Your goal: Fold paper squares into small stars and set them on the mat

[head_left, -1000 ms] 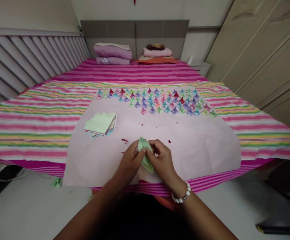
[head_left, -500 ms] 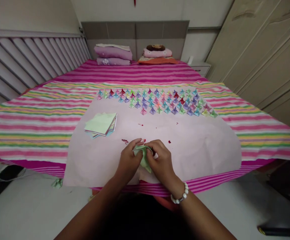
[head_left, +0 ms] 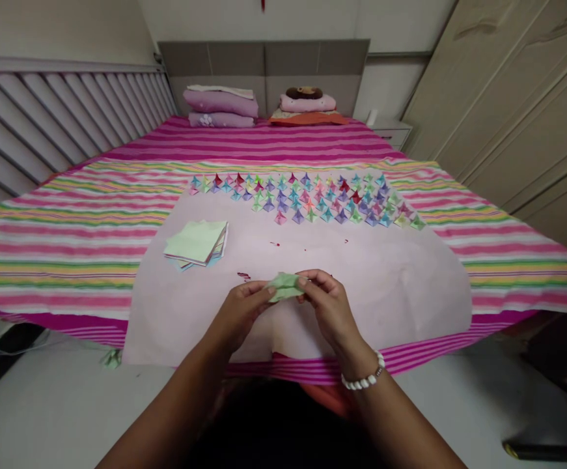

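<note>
Between my two hands is a light green folded paper [head_left: 286, 286], held just above the pale pink sheet [head_left: 185, 312]. My left hand [head_left: 244, 306] pinches its left end between thumb and fingers. The right end is gripped the same way by my right hand [head_left: 325, 299], with a white bead bracelet [head_left: 364, 380] on that wrist. Beyond the hands, rows of small folded paper pieces [head_left: 311, 213] in many colours stand on the sheet. To the left lies a stack of square papers [head_left: 198, 241] with light green on top.
Small dark red scraps [head_left: 244, 275] lie on the sheet. Under it, a striped cloth [head_left: 68, 241] covers the bed. Folded bedding [head_left: 222, 107] is stacked by the grey headboard [head_left: 263, 58]. A slatted rail [head_left: 68, 111] runs along the left, and a wardrobe [head_left: 517, 98] stands right.
The green paper has turned from hanging downward to lying level and stretched sideways. My hands have moved slightly apart, each now at one end of it.
</note>
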The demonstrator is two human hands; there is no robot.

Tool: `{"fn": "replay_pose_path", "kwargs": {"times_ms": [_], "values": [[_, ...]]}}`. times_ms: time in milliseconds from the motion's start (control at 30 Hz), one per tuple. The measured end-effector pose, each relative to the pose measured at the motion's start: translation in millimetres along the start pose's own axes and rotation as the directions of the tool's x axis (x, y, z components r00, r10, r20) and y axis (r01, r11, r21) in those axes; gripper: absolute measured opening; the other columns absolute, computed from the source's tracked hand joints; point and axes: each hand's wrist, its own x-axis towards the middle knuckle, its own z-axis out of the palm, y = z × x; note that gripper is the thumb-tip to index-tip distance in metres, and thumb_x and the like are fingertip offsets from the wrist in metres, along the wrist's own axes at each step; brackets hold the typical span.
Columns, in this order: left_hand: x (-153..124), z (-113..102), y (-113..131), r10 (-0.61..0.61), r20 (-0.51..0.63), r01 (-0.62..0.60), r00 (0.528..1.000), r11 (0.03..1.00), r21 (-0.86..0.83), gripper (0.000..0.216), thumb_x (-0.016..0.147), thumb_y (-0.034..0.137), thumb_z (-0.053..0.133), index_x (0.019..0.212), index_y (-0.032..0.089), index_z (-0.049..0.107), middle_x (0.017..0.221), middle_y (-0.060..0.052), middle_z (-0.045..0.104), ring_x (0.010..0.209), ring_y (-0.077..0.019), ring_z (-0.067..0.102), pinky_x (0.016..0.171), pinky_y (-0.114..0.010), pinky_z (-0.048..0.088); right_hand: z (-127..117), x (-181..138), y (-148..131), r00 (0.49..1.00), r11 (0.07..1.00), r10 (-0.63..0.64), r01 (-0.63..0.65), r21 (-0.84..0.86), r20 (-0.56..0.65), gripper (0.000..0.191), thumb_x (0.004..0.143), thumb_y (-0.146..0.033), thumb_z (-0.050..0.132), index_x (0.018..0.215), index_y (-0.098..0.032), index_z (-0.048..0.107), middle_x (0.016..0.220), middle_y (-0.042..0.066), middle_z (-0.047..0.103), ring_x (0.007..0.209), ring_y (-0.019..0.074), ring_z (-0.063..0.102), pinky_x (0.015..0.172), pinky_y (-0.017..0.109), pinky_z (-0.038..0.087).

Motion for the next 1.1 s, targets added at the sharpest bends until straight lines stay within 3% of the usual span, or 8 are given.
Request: {"fn": "replay_pose_path", "kwargs": {"times_ms": [100, 200, 333, 433, 567, 800, 967, 1100], "values": [[1.0, 1.0, 3.0, -0.053, 0.019, 0.055, 0.998, 0.990, -0.129, 0.019, 0.075, 0.025, 0.070, 0.088, 0.012, 0.073, 0.093, -0.008, 0.074, 0.089, -0.0151, 0.066, 0.093, -0.030, 0.047, -1.7, -0.7, -1.0, 0.998, 0.999, -0.025, 0.023, 0.033, 0.058, 0.023, 0.080, -0.040, 0.064, 0.087, -0.019, 0.067, 0.063, -0.002, 0.059, 0.059, 0.0123, 0.053, 0.060, 0.027, 0.042], [1.8, 3.5, 5.9, -0.121, 0.000, 0.118, 0.993, 0.965, -0.233, 0.014, 0.080, 0.024, 0.065, 0.088, 0.014, 0.072, 0.096, -0.007, 0.073, 0.085, -0.0138, 0.067, 0.091, -0.028, 0.050, -2.9, -1.1, 0.0, 0.997, 1.000, -0.024, 0.023, 0.008, 0.068, 0.035, 0.068, -0.038, 0.075, 0.096, -0.020, 0.065, 0.062, -0.004, 0.057, 0.057, 0.0124, 0.052, 0.057, 0.026, 0.041], [0.9, 5.1, 6.2, -0.134, 0.015, 0.132, 0.991, 0.946, -0.296, 0.020, 0.082, 0.035, 0.065, 0.090, 0.018, 0.070, 0.096, -0.007, 0.073, 0.084, -0.0150, 0.068, 0.087, -0.029, 0.052, -2.6, 0.0, 2.6, 0.999, 0.996, -0.010, 0.015, -0.087, 0.053, 0.029, 0.061, -0.033, 0.080, 0.082, -0.019, 0.065, 0.052, -0.007, 0.049, 0.049, 0.0097, 0.043, 0.049, 0.023, 0.035], [-0.6, 1.9, 3.4, -0.118, 0.040, 0.123, 0.992, 0.977, -0.174, 0.030, 0.076, 0.044, 0.069, 0.089, 0.017, 0.071, 0.088, -0.008, 0.072, 0.081, -0.0167, 0.067, 0.080, -0.029, 0.052, -1.7, 1.2, 3.8, 1.000, 0.996, -0.004, 0.006, -0.094, 0.022, 0.022, 0.065, -0.035, 0.077, 0.067, -0.018, 0.063, 0.053, -0.005, 0.050, 0.048, 0.0087, 0.041, 0.046, 0.022, 0.033], [-1.8, -1.4, 0.9, 0.004, 0.075, -0.010, 0.997, 0.997, 0.079, 0.034, 0.067, 0.032, 0.078, 0.096, 0.015, 0.071, 0.088, -0.007, 0.072, 0.087, -0.0200, 0.065, 0.083, -0.032, 0.048, -0.7, 1.2, 4.4, 1.000, 0.997, 0.026, -0.025, -0.075, 0.006, 0.022, 0.064, -0.036, 0.077, 0.068, -0.018, 0.064, 0.055, -0.005, 0.051, 0.048, 0.0090, 0.042, 0.045, 0.021, 0.034], [-2.4, 7.0, 0.8, 0.194, -0.049, -0.174, 0.980, 0.947, 0.271, 0.026, 0.067, 0.033, 0.076, 0.085, 0.015, 0.072, 0.083, -0.005, 0.072, 0.084, -0.0210, 0.064, 0.082, -0.034, 0.047, 2.2, -3.5, 7.6, 0.994, 0.998, 0.050, -0.047, -0.032, 0.100, 0.022, 0.058, -0.031, 0.082, 0.069, -0.018, 0.068, 0.053, -0.005, 0.055, 0.048, 0.0085, 0.041, 0.047, 0.022, 0.036], [-6.2, 6.0, 3.2, 0.532, -0.039, -0.412, 0.846, 0.697, 0.587, 0.056, 0.064, 0.031, 0.080, 0.116, 0.023, 0.061, 0.123, -0.009, 0.061, 0.114, -0.0258, 0.055, 0.096, -0.038, 0.041, 0.8, -4.3, 5.8, 0.998, 0.997, 0.009, -0.004, -0.081, 0.062, 0.019, 0.060, -0.031, 0.082, 0.068, -0.019, 0.069, 0.054, -0.004, 0.057, 0.049, 0.0101, 0.044, 0.047, 0.023, 0.037], [-9.3, 5.5, 8.3, 0.692, 0.104, -0.565, 0.715, 0.483, 0.669, 0.043, 0.068, 0.029, 0.076, 0.109, 0.024, 0.062, 0.137, -0.010, 0.047, 0.130, -0.0268, 0.040, 0.107, -0.043, 0.033, 0.1, -3.7, 3.7, 0.997, 0.994, -0.018, 0.026, -0.110, 0.071, 0.018, 0.062, -0.031, 0.080, 0.071, -0.019, 0.071, 0.059, -0.002, 0.061, 0.054, 0.0123, 0.048, 0.049, 0.024, 0.040]]}}
